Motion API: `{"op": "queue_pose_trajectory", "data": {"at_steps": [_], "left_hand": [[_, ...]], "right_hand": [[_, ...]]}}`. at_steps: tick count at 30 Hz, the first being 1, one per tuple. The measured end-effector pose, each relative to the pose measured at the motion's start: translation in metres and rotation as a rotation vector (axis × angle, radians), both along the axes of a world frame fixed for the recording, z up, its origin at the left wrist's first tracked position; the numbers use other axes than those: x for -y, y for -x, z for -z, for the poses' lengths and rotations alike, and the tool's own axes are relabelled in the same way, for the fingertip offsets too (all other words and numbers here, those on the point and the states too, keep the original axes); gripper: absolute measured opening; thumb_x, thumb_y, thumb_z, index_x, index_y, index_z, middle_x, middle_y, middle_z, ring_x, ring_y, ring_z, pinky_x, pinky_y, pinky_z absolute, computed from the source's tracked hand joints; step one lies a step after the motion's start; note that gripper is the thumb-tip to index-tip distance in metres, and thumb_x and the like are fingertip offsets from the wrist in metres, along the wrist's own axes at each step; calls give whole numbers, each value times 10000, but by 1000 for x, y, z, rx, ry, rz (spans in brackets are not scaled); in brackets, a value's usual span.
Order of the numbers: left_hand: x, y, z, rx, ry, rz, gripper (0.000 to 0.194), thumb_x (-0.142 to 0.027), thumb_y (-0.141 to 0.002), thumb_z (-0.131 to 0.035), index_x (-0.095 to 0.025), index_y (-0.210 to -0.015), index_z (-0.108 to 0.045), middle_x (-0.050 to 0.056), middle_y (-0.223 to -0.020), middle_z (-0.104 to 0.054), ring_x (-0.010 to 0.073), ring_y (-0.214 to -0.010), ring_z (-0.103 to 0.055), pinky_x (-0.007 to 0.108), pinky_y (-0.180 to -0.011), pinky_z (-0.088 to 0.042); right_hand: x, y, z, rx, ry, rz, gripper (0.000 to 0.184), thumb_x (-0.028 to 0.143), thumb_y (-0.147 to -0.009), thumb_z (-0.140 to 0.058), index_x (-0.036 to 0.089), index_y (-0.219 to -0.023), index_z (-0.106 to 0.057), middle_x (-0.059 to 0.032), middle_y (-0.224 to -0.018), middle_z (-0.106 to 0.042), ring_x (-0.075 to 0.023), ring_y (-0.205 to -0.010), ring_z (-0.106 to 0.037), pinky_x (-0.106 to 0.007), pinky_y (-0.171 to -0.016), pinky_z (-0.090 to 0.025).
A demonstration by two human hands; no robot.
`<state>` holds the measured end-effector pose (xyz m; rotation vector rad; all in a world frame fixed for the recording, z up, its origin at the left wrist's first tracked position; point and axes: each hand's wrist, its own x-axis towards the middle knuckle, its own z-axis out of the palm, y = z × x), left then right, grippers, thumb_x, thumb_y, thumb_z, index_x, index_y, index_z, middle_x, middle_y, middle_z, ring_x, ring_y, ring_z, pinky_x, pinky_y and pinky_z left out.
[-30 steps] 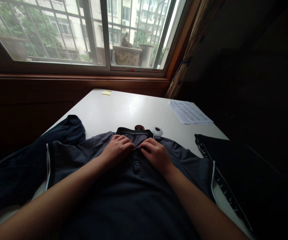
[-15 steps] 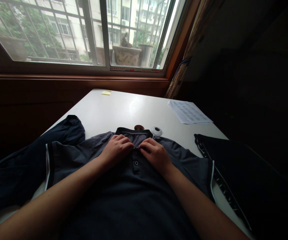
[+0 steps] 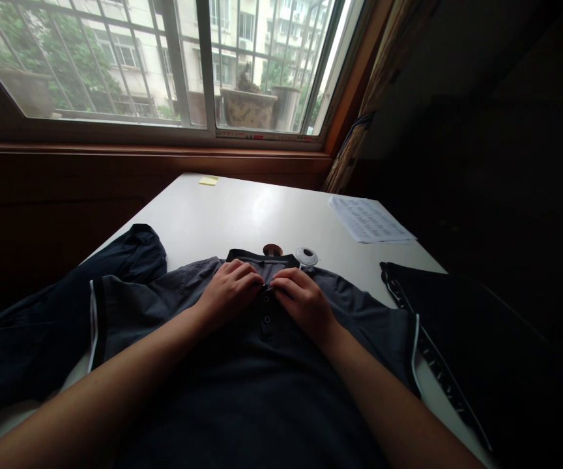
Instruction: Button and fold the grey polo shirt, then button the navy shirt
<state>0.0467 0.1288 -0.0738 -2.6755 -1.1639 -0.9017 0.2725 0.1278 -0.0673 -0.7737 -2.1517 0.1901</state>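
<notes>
A dark grey polo shirt [image 3: 242,378] lies front up, its black collar [image 3: 236,255] toward the window and its sleeves spread to both sides. My left hand [image 3: 232,286] pinches the left edge of the button placket just below the collar. Opposite it, my right hand [image 3: 303,298] is closed on the placket's right edge, the fingertips of both hands nearly meeting. Two ringed buttons show below them, the lower button [image 3: 267,320] in plain view. Whatever lies right between the fingertips is too small to make out.
The white table [image 3: 223,208] carries dark folded clothing [image 3: 129,260] at left and a black garment [image 3: 457,312] at right. Printed papers [image 3: 372,220] lie far right, a yellow sticky note [image 3: 208,181] far left. Beyond the collar are a table hole [image 3: 272,249] and a white round cover [image 3: 306,256].
Both hands stay at the placket; their fingertips have shifted very slightly upward toward the collar. The shirt and the things around it lie as before.
</notes>
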Motion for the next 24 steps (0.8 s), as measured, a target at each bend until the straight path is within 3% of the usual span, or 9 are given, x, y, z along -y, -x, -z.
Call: {"op": "queue_pose_trajectory", "data": {"at_steps": [7,24], "left_hand": [[0,-1,4,4,-35,11,153,-252,-1010,-519,-203,-1089,-641,66,-1054,-669,221,-982,-563,400,-917,-471],[4,-1,-1,-43,-45,74,155,-248,-1025,-498,-183,-1087,-625,66,-1049,-656,222,-968,-523,394,-915,-452]], "right_hand": [[4,1,-3,50,-17,18,216,140,-959,-565,257,-1092,-690,-80,-1070,-672,-241,-1024,-634,-438,-939,-545],[3,4,-1,-22,26,3,195,140,-950,-577,260,-1089,-643,-76,-1077,-644,-235,-1049,-631,-407,-950,-550]]}}
